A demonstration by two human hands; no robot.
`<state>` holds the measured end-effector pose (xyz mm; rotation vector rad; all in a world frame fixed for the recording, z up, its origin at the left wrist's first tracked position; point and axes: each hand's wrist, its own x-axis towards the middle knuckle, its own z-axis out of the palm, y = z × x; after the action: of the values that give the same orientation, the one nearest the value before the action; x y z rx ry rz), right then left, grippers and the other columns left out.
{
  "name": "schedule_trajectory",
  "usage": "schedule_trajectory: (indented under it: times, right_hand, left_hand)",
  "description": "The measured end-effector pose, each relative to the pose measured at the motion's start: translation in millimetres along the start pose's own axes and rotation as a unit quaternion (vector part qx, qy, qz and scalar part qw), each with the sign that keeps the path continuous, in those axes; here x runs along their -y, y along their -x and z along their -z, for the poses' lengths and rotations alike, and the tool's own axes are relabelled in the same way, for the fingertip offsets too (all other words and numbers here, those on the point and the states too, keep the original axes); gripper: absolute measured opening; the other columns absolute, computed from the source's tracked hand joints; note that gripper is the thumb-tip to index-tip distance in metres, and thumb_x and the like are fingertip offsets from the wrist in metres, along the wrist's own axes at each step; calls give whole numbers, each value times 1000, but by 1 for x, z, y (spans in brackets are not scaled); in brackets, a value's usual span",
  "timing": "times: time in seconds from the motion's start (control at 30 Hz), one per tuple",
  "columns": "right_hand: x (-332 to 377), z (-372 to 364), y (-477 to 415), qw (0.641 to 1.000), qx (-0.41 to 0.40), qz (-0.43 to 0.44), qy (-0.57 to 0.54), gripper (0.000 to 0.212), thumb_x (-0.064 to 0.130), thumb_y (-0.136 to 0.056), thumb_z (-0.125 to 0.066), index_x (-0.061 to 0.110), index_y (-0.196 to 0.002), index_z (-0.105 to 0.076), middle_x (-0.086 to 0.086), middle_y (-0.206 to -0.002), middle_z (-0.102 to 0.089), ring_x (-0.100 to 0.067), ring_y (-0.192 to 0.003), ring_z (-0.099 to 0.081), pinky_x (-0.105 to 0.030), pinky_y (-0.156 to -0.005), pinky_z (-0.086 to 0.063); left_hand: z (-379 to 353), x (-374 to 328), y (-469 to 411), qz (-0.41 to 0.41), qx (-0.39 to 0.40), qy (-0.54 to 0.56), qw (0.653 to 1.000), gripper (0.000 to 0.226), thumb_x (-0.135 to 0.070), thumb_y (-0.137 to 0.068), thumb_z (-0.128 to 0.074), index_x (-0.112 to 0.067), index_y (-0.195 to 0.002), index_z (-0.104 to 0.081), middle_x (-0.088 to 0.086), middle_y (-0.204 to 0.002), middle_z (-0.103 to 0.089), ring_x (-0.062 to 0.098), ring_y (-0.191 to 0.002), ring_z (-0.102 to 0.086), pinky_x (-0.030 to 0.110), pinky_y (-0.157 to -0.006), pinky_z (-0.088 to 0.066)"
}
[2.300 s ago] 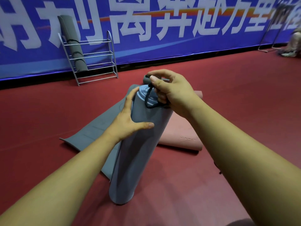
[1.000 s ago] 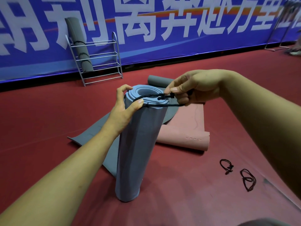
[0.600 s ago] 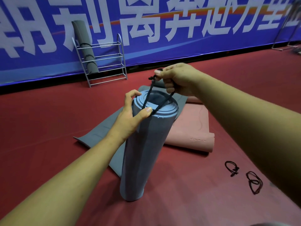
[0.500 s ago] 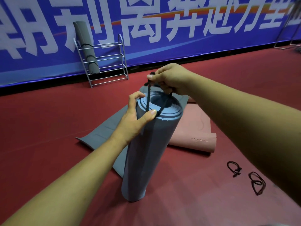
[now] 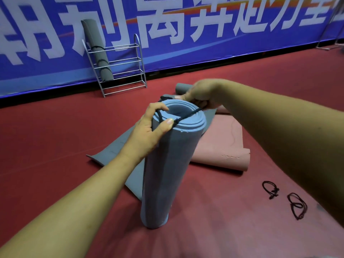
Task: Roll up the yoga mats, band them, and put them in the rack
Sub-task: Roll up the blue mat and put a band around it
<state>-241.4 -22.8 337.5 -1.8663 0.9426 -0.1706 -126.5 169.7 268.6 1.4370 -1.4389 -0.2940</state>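
Band of black elastic cord [image 5: 188, 115] stretches across the open top of the rolled light-blue foam yoga mat [image 5: 163, 174], which stands upright on the red floor [image 5: 55, 136]. The left hand [image 5: 147, 135] grips the near rim, its thumb pinning the cord to the edge. The right hand [image 5: 201, 92], raised above the roll half a second ago, now sits lower at the far rim, fingers curled and pinching the cord, which lies flatter. Behind, a rolled grey mat [image 5: 98, 53] leans in the metal wire rack [image 5: 119, 71].
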Motion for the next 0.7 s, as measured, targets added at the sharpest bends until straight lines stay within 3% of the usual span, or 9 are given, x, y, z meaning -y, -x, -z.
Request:
schedule_trajectory:
  times: [0.07,0.13,0.23,0.3,0.43,0.5,0.6,0.7]
  right_hand:
    - [-32,-4,-1,993,-29,-58,-101,34,26,-95,-66,17,-66,-50,2,-53,-38,-6,-38,-32,-15,-35,-35]
    - [-59,-15,7,972,-1,-102,-214,30,29,-99,-59,12,-75,-58,4,-48,-34,-4,-36,-30,-13,-34,-33]
    - [-77,-41,23,905,69,-92,-409,39,30,-101,-54,9,-69,-62,7,-50,-22,-2,-36,-21,-7,-33,-23]
    - [-80,-60,33,874,91,-68,-473,38,24,-102,-52,17,-65,-54,8,-53,-20,-2,-39,-20,-7,-32,-21]
    - [-78,-78,43,867,38,-21,-496,26,11,-103,-50,19,-78,-44,6,-52,-31,-3,-42,-25,-13,-33,-26]
    - [-71,-84,51,854,8,12,-520,15,0,-99,-53,15,-98,-49,-1,-60,-45,-5,-42,-32,-14,-37,-32]
    - [-66,-91,59,900,-41,121,-416,56,-3,-92,-62,28,-134,-42,-7,-71,-47,-10,-46,-38,-21,-45,-38]
    - [-57,-92,65,941,-53,217,-254,81,7,-91,-71,42,-150,-28,-1,-61,-42,-11,-51,-41,-23,-48,-42]
  left_hand:
    - [12,7,-3,26,-28,0,999,33,-54,-79,-55,-38,-107,-52,-28,-97,-59,3,-90,-56,29,-86,-46]
    - [24,16,-5,50,-54,11,997,31,-56,-77,-55,-41,-105,-52,-19,-96,-62,11,-88,-58,40,-88,-49]
    - [34,21,-7,60,-52,17,997,30,-56,-80,-55,-42,-106,-52,-1,-99,-63,24,-89,-61,52,-88,-49]
    - [33,22,-8,55,-55,27,997,31,-53,-82,-55,-38,-108,-52,2,-101,-62,24,-91,-61,52,-88,-49]
    - [32,23,-10,56,-77,39,995,30,-51,-83,-54,-36,-109,-52,-8,-101,-60,15,-91,-59,43,-83,-46]
    - [40,29,-11,65,-108,23,992,28,-55,-84,-52,-42,-108,-53,-11,-104,-61,20,-100,-60,45,-95,-48]
    - [51,36,-13,82,-118,-17,989,35,-66,-84,-46,-48,-113,-54,-9,-112,-61,37,-116,-54,61,-102,-40]
    - [52,31,-13,83,-105,-14,991,33,-65,-86,-44,-48,-114,-53,-14,-112,-63,23,-114,-58,49,-103,-44]
